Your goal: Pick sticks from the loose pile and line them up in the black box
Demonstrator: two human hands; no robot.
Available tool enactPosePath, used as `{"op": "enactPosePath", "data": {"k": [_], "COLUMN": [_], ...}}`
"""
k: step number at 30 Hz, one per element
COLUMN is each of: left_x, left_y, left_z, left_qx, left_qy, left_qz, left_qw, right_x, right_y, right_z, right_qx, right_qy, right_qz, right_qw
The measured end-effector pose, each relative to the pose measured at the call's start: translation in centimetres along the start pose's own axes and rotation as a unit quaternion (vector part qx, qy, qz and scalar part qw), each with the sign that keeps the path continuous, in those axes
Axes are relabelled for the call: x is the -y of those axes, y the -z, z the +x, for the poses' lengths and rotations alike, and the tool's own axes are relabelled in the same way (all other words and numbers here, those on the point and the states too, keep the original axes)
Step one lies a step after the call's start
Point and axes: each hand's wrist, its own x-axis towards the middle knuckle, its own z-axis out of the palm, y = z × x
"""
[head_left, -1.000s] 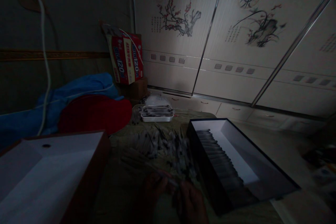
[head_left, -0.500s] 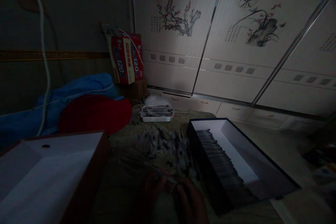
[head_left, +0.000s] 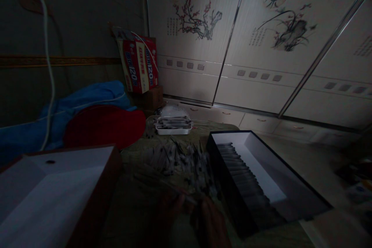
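At the bottom centre, in dim light, my left hand has its fingers closed round a slim pale pen. Close beside it my right hand is curled, fingers together at the pen's right end. Fine detail between the fingertips is lost in shadow. Just beyond both hands lies a loose spread of pen parts, translucent barrels with dark tips. To the right is a black box with a white inside, where a row of pens lies side by side along its left part.
A white tray full of thin sticks stands at the table's back, a clear plastic bag behind it. An open box with a white inside is at left. Beyond are red cloth, blue cloth and a red carton.
My right hand has shifted slightly to the right, and its fingers have drawn closer together. The left hand stays nearly in place with the pen. The boxes and tray have not moved.
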Motion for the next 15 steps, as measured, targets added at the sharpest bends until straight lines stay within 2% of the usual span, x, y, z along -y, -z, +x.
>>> {"op": "enactPosePath", "data": {"k": [3,6,8,12,15], "left_x": [-0.30,-0.67,-0.68,0.01,0.25], "left_y": [0.06,-0.11,-0.25,-0.22,0.01], "left_z": [0.11,0.06,-0.01,0.00,0.02], "left_qx": [-0.014,0.032,0.041,-0.036,-0.028], "left_qy": [0.001,0.012,0.015,0.009,0.004], "left_qz": [-0.016,-0.038,-0.029,-0.001,0.008], "left_qw": [1.000,0.999,0.999,0.999,1.000], "right_x": [0.92,1.24,1.00,0.36,0.44], "right_y": [-0.07,0.01,0.11,0.18,0.14], "right_z": [0.47,0.75,0.49,-0.13,0.21], "right_qx": [0.004,0.030,0.023,-0.008,0.006], "right_qy": [-0.041,-0.021,0.006,0.050,0.033], "right_qz": [-0.011,0.002,0.001,-0.013,-0.012], "right_qw": [0.999,0.999,1.000,0.999,0.999]}}
